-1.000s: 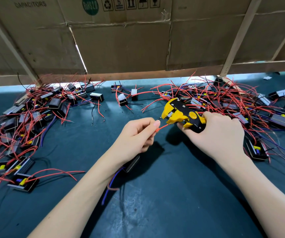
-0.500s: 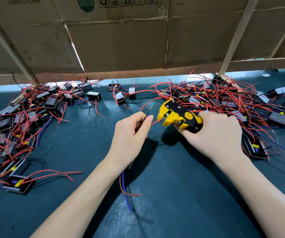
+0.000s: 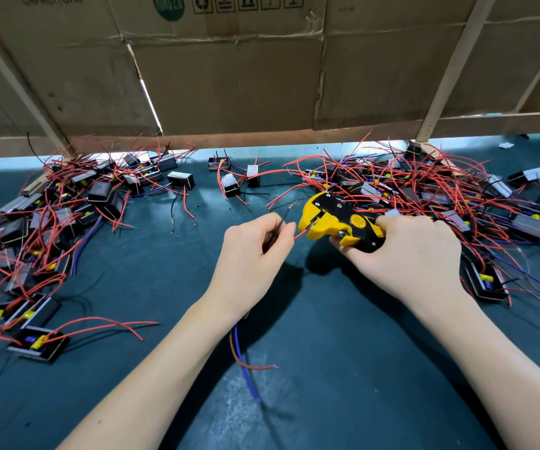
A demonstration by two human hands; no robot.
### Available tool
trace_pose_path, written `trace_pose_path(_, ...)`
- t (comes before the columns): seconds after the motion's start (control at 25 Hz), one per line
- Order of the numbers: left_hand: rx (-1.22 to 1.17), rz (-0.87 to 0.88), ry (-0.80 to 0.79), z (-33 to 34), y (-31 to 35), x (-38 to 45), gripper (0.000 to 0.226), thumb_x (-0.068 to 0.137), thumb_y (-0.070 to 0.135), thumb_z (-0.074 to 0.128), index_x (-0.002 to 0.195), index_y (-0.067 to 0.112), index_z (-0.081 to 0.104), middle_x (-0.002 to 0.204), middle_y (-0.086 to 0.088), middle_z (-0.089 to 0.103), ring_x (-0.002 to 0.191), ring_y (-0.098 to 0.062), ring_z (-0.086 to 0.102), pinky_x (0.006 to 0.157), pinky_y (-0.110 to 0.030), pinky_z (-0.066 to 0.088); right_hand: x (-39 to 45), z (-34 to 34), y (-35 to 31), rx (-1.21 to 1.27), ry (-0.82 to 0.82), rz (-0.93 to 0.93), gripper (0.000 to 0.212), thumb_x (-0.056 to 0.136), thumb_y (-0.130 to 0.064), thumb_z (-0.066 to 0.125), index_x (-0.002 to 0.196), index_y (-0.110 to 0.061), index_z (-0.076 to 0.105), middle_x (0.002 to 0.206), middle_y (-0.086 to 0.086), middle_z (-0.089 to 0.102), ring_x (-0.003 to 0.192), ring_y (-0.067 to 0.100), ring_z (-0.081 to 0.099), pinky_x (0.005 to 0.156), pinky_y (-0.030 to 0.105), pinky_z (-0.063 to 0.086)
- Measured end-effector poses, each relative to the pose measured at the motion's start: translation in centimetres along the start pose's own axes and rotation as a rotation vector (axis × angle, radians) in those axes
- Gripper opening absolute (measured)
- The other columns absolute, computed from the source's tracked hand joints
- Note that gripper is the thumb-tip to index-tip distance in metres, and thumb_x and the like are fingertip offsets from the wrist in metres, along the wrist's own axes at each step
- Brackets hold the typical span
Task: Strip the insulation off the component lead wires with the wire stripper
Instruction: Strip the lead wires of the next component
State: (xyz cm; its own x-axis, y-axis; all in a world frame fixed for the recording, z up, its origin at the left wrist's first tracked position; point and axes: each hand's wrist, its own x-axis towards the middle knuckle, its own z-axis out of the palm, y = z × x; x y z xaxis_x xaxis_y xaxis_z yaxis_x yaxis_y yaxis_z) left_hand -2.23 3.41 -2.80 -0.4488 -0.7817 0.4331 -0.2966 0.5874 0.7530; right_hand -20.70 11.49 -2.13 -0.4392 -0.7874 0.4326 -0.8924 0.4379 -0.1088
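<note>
My right hand (image 3: 408, 254) grips the handles of a yellow and black wire stripper (image 3: 333, 222), whose jaws point left. My left hand (image 3: 249, 254) pinches a red lead wire (image 3: 300, 234) whose end sits in the stripper's jaws. A thin black wire (image 3: 283, 216) with a bare tip sticks up from the same hand. The component these wires belong to is hidden under my left hand; its red and blue leads (image 3: 242, 358) hang out below my wrist.
Piles of black components with red wires lie on the dark green mat (image 3: 327, 368) at the left (image 3: 51, 222) and right (image 3: 457, 196). A few single components (image 3: 229, 185) sit at the back centre. A cardboard wall (image 3: 229, 76) stands behind.
My left hand has turned, so the black wire now sticks up from it. The red wire's end has gone from beside the jaws into them. The component swung under my hand, its leads hanging lower.
</note>
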Motion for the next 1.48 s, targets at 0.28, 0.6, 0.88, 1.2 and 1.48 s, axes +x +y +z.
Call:
trace_pose_path(0.28, -0.005, 0.021, -0.022, -0.2, 0.2, 0.1, 0.039, 0.096, 0.018, 0.06, 0.061, 0.014, 0.041, 0.051, 0.006, 0.027, 0.052, -0.01, 0.024, 0.049, -0.017, 0.021, 0.2, 0.0, 0.3, -0.015, -0.079, 0.028, 0.062, 0.07, -0.081, 0.053, 0.062, -0.019, 0.061, 0.06, -0.002, 0.054, 0.07, 0.028, 0.058, 0.055, 0.026, 0.032)
trace_pose_path(0.6, 0.021, 0.053, -0.069, -0.8, -0.1, 0.2, 0.034, 0.095, 0.02, 0.063, 0.065, 0.01, 0.051, 0.05, 0.007, 0.032, 0.052, -0.01, 0.027, 0.05, -0.017, 0.023, 0.1, 0.2, 0.0, -0.019, -0.035, 0.003, 0.062, 0.072, -0.078, 0.054, 0.059, -0.017, 0.053, 0.058, -0.002, 0.051, 0.065, 0.028, 0.055, 0.057, 0.028, 0.029)
trace_pose_path(0.88, 0.044, 0.063, -0.078, -0.8, -0.1, 0.2, 0.033, 0.092, 0.017, 0.065, 0.063, 0.008, 0.053, 0.048, 0.008, 0.034, 0.05, -0.01, 0.028, 0.05, -0.015, 0.024, 0.1, 0.4, 0.2, -0.036, -0.041, -0.013, 0.063, 0.07, -0.08, 0.054, 0.058, -0.018, 0.052, 0.058, -0.003, 0.051, 0.067, 0.027, 0.058, 0.055, 0.027, 0.029)
trace_pose_path(1.2, 0.06, -0.009, -0.15, -2.1, 0.2, 0.5, 0.041, 0.082, 0.058, 0.064, 0.073, 0.019, 0.055, 0.057, 0.003, 0.049, 0.054, -0.01, 0.039, 0.056, -0.028, 0.036, 0.2, 0.0, 0.4, 0.019, 0.037, -0.04, 0.055, 0.074, -0.072, 0.058, 0.066, -0.018, 0.05, 0.07, 0.002, 0.059, 0.076, 0.031, 0.062, 0.066, 0.035, 0.034)
trace_pose_path(1.48, 0.411, -0.158, -0.48, -4.5, -1.4, 1.4, 0.034, 0.082, 0.042, 0.072, 0.065, 0.017, 0.056, 0.044, 0.007, 0.05, 0.041, -0.007, 0.038, 0.052, -0.025, 0.034, 0.3, -1.1, 1.4, 0.372, 0.028, 0.13, 0.057, 0.073, -0.071, 0.061, 0.061, -0.016, 0.054, 0.052, -0.003, 0.052, 0.06, 0.023, 0.053, 0.054, 0.032, 0.037)
